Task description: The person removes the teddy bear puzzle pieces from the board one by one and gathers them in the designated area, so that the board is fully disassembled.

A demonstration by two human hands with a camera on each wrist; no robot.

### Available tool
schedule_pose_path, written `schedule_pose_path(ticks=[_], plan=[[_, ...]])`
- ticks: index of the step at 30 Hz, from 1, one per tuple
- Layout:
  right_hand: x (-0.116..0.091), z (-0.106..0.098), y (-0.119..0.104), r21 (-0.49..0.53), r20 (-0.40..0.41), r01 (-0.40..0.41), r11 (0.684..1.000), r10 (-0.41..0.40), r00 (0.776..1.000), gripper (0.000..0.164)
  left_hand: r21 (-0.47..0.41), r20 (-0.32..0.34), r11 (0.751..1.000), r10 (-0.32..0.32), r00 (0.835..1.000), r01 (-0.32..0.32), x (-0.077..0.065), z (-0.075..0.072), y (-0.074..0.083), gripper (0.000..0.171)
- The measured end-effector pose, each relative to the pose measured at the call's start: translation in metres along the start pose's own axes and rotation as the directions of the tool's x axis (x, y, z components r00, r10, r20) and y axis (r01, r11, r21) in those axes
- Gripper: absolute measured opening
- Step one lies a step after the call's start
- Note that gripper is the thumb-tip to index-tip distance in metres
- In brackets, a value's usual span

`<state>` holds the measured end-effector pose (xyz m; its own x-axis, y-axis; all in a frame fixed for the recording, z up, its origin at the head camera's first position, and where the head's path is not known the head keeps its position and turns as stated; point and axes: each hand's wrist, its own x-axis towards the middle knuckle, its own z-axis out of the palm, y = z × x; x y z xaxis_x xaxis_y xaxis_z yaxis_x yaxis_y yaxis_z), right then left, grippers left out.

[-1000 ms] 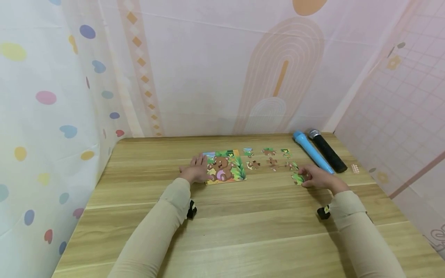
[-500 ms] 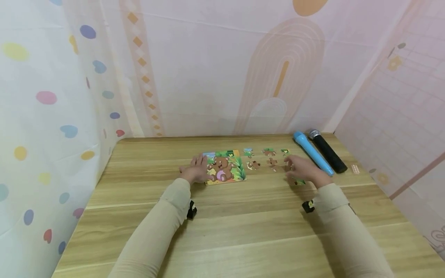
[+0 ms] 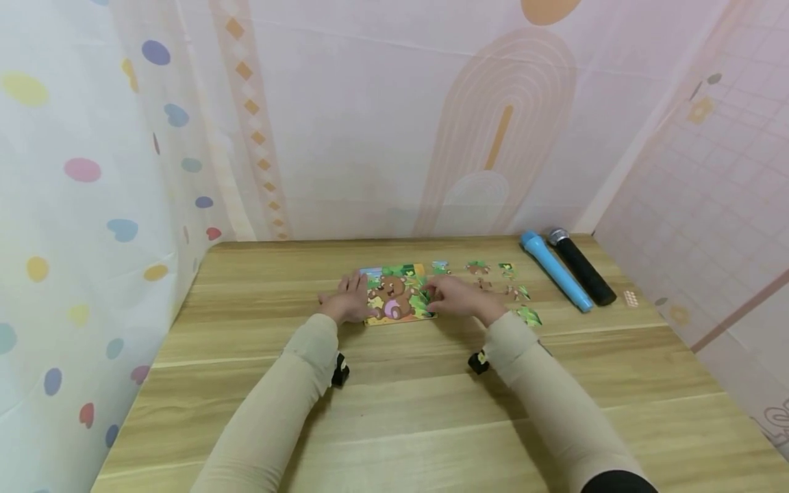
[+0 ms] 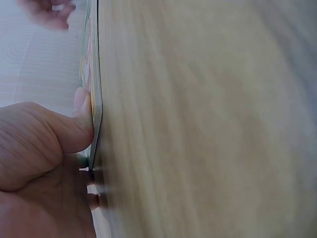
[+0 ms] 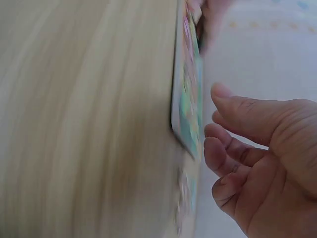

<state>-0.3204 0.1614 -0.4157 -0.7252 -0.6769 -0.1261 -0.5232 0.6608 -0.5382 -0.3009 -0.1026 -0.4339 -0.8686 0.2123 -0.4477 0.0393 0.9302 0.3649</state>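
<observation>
A bear picture puzzle board [image 3: 394, 296] lies flat on the wooden table. My left hand [image 3: 346, 301] rests on its left edge with fingers extended. In the left wrist view, the thumb [image 4: 82, 116] presses on the board's face near a corner. My right hand [image 3: 455, 297] hovers over the board's right edge, fingers loosely bent. The right wrist view shows that hand [image 5: 267, 153] with nothing between thumb and fingers, just above the board [image 5: 187, 114]. Several loose puzzle pieces lie right of the board, among them a green leafy one [image 3: 529, 315]; the right hand hides some.
A blue microphone [image 3: 557, 272] and a black microphone [image 3: 582, 267] lie side by side at the back right. Beside them is a small dotted card [image 3: 630, 298]. A patterned cloth wall [image 3: 345, 137] stands behind the table [image 3: 394, 411].
My right hand has moved left from the green leafy piece, across the loose pieces, to the board's right edge. That piece stays on the table. The left hand has not moved.
</observation>
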Motion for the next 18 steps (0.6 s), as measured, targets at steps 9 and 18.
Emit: schedule_pose_path(ticks=[9,18], plan=[[0.025,0.022,-0.015,-0.09,0.027,-0.002,0.996,0.005,1.0,0.042,0.002,0.022,1.0,-0.019,1.0,0.019,0.01,0.002,-0.004,0.094],[0.027,0.027,-0.016,-0.107,0.028,-0.05,0.993,0.054,0.998,0.038,-0.008,0.0,1.0,-0.009,1.0,0.009,0.003,0.003,-0.002,0.093]])
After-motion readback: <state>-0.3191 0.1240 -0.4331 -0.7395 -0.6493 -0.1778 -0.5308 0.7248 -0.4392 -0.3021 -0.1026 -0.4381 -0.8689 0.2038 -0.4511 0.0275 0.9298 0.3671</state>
